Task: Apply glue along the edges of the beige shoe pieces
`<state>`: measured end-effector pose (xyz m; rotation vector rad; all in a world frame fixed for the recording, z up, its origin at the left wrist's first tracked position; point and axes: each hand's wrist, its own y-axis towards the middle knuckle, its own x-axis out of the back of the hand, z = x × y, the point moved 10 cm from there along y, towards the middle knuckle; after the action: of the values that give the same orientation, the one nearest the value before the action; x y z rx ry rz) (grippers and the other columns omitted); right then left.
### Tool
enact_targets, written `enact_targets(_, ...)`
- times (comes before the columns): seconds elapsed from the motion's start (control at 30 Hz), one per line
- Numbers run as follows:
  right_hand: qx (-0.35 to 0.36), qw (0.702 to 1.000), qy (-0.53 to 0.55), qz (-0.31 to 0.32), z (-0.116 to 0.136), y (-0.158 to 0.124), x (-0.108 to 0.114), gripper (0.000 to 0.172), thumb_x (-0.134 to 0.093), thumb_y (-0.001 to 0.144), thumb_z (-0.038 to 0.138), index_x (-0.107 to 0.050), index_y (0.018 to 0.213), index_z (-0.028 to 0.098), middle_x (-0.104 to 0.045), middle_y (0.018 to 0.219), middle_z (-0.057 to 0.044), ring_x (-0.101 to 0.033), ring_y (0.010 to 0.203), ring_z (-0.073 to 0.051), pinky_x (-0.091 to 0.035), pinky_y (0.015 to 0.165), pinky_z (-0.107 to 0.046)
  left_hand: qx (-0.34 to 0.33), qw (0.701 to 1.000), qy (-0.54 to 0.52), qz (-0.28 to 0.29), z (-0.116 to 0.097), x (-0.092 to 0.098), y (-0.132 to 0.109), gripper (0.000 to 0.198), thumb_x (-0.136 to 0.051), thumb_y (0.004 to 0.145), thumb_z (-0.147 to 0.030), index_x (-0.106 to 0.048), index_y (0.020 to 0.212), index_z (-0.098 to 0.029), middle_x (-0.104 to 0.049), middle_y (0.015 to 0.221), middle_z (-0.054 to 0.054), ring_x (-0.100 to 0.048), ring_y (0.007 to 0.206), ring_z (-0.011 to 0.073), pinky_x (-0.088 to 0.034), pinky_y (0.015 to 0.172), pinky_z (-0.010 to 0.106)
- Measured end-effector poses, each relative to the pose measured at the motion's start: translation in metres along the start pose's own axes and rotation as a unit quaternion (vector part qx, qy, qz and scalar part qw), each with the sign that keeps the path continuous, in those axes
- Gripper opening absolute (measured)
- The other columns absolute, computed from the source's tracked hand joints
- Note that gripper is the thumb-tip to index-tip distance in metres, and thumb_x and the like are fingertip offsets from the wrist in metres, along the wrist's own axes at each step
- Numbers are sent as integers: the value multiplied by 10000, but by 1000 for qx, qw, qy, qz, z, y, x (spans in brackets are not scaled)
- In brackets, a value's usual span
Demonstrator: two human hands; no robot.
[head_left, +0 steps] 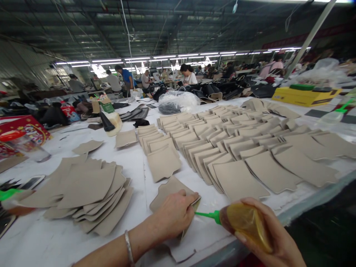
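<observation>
A small beige leather-like piece (169, 187) lies near the table's front edge, with my left hand (176, 213) closed on its right side. Part of that piece is hidden under my fingers. In my right hand (274, 230) is a squeeze bottle (246, 222) of amber liquid, tilted sideways. Its thin green nozzle points left and ends right by my left fingertips, at the piece's edge. Whether the tip touches the piece I cannot tell. Below my left hand another beige piece (180, 248) shows in part.
Overlapping rows of beige pieces (239, 178) spread across the right of the white table (133, 244). A loose pile (86, 185) lies left. Farther back are a plastic-wrapped bundle (178, 102) and a yellow box (304, 97). A clear cup (30, 146) stands far left. People work behind.
</observation>
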<state>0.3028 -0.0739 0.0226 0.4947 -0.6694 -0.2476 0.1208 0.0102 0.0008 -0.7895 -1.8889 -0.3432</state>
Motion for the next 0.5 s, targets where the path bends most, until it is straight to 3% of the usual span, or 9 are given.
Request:
enact_targets(0.13, -27, 999, 7, -39, -2, -1, 4, 411, -663, 880, 392, -501, 1238, 273, -595, 1112, -20, -629, 952, -156, -456, 841, -92, -10, 1000, -10, 0, 0, 1, -3, 478, -353, 873, -187, -561, 1290, -297, -637, 907, 45, -627, 823, 206, -475, 780, 314)
enact_targets(0.3, -13, 999, 31, 26, 0, -8, -8, 447, -664, 879, 366, -476, 1277, 287, -584, 1164, -34, -625, 1005, -212, -504, 848, -176, -8, 1000, -6, 3, 4, 1, -4, 487, -321, 899, -202, -521, 1337, -274, -638, 948, 54, -627, 840, 208, -473, 789, 318)
enact_targets(0.5, -53, 998, 29, 2, -3, -15, -6, 455, -693, 853, 359, -509, 1258, 262, -591, 1179, -33, -610, 1042, -216, -497, 859, -172, -14, 1000, -7, 2, 3, 3, -6, 460, -316, 916, -209, -532, 1317, -274, -626, 923, 42, -619, 835, 194, -462, 796, 300)
